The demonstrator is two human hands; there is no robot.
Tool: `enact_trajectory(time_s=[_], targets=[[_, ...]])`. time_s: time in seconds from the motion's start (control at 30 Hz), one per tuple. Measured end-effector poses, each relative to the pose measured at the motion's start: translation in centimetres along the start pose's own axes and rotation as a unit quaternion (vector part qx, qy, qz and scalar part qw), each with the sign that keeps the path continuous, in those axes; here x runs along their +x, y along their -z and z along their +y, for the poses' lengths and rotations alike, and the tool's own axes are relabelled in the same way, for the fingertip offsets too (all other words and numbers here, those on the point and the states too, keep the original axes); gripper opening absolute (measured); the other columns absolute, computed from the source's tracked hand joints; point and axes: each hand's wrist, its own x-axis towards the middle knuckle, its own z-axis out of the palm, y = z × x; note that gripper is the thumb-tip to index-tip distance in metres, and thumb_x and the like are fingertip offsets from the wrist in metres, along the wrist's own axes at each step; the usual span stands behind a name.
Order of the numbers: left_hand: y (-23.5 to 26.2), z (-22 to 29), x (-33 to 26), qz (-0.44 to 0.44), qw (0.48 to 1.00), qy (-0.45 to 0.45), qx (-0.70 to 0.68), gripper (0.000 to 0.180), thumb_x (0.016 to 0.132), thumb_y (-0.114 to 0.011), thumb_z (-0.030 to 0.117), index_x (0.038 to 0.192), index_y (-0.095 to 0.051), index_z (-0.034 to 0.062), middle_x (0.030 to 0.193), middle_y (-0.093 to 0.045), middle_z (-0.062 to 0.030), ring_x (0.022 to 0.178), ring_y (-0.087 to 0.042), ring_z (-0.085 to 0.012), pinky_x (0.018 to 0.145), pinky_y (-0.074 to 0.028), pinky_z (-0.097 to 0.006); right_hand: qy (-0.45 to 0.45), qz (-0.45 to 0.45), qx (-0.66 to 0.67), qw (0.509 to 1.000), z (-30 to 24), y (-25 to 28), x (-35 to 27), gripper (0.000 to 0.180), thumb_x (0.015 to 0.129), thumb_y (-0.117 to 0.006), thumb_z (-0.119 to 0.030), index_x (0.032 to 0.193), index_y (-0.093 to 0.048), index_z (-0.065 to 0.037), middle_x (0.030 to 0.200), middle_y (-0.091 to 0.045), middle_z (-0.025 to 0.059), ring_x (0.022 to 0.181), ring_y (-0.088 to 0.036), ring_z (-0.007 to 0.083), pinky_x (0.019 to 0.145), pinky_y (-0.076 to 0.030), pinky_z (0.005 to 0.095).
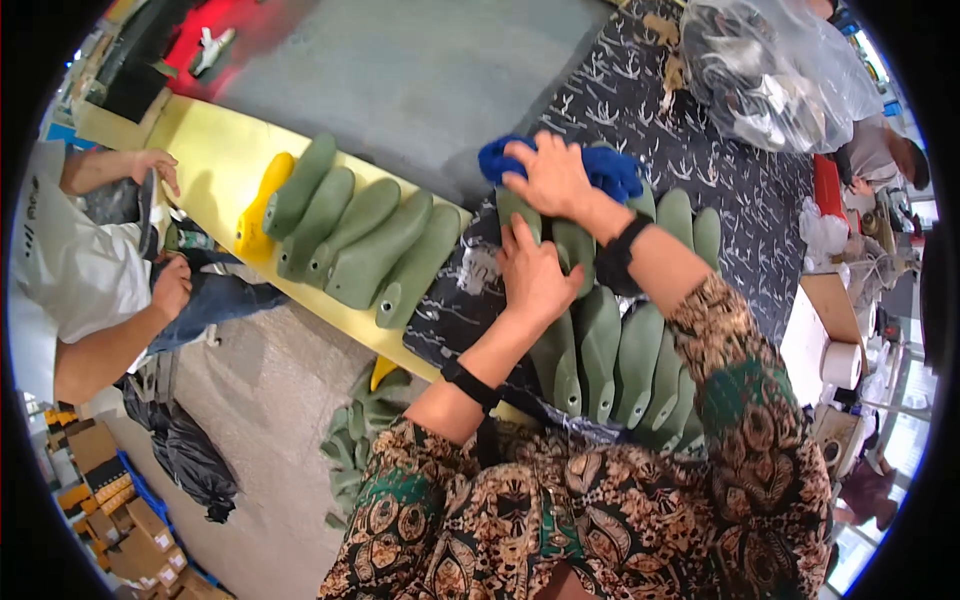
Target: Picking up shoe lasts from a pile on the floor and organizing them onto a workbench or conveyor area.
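Green shoe lasts lie side by side in front of me on a black patterned cloth (600, 95). My left hand (537, 278) grips one green shoe last (515, 208), its index finger stretched along it and its thumb at the side. On the far end of that last, my right hand (552, 178) presses a bunched blue cloth (612, 172), fingers bent over it. Part of the last is hidden beneath both hands. Nearer my body stands another row of green shoe lasts (601, 350). More lasts (676, 215) show beyond my right wrist.
On a yellow board (205, 135) to the left lie several green lasts (375, 250) and a yellow last (262, 205). A person (85, 260) stands beside it. A clear plastic bag (780, 75) sits far right. Lasts (350, 445) and a black bag (185, 455) lie lower down, left.
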Motion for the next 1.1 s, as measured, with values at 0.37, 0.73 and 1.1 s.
enact_trajectory(time_s=[0.37,0.73,1.1], targets=[[-2.2,-1.2,-0.6,0.011,1.0,0.004,-0.016,0.042,0.064,-0.071,0.03,0.08,-0.061,-0.0068,0.13,-0.028,-0.0301,0.117,-0.032,-0.0483,0.089,-0.034,-0.056,-0.175,-0.044,0.211,0.961,5.5,1.7,6.6,0.057,0.078,-0.056,-0.048,0.109,-0.058,-0.001,0.11,-0.057,0.0269,0.106,-0.054,0.0368,0.087,-0.044,0.0406],[-1.0,1.2,0.3,0.002,1.0,0.004,-0.014,0.044,0.065,-0.07,0.031,0.084,-0.062,-0.0075,0.127,-0.032,-0.0296,0.115,-0.036,-0.0435,0.093,-0.033,-0.051,0.023,-0.049,-0.135,0.989,8.2,4.0,0.3,0.036,0.074,-0.064,-0.031,0.107,-0.056,-0.016,0.097,-0.052,0.0171,0.09,-0.056,0.0339,0.072,-0.049,0.043],[-2.2,-0.8,-1.0,0.034,0.999,-0.002,0.026,0.051,0.065,-0.067,0.037,0.09,-0.062,-0.0068,0.127,-0.033,-0.0294,0.113,-0.037,-0.0435,0.092,-0.036,-0.049,-0.147,0.372,-0.119,0.909,21.7,19.0,-17.8,0.035,0.075,-0.067,-0.033,0.105,-0.06,-0.017,0.086,-0.058,0.013,0.084,-0.06,0.0312,0.073,-0.049,0.0403]])
